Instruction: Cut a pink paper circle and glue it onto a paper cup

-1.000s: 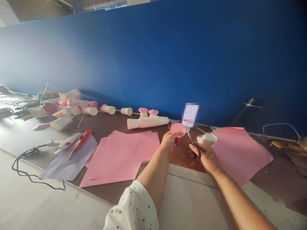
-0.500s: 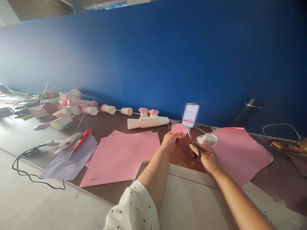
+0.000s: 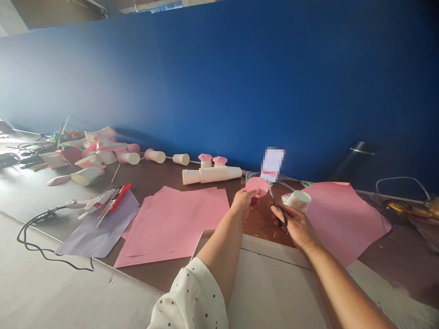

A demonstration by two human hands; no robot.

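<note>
Pinched between the thumb and fingers of my left hand [image 3: 245, 201] is a round piece of pink paper [image 3: 258, 185]. My right hand [image 3: 298, 226] is closed around the black handles of a pair of scissors [image 3: 273, 194]. The scissor blades point up and away from me, close to the right edge of the pink disc; whether they touch it I cannot tell. Just beyond my right hand a white paper cup with red print [image 3: 299, 201] lies tilted. Some fingers of both hands are hidden.
Pink paper sheets [image 3: 178, 224] lie left of my arm, another pink sheet [image 3: 346, 219] right. A glue gun [image 3: 92, 203] and a red utility knife [image 3: 115, 203] rest on purple paper [image 3: 99, 237]. Stacked paper cups [image 3: 216, 174] lie behind, before a blue partition [image 3: 240, 82].
</note>
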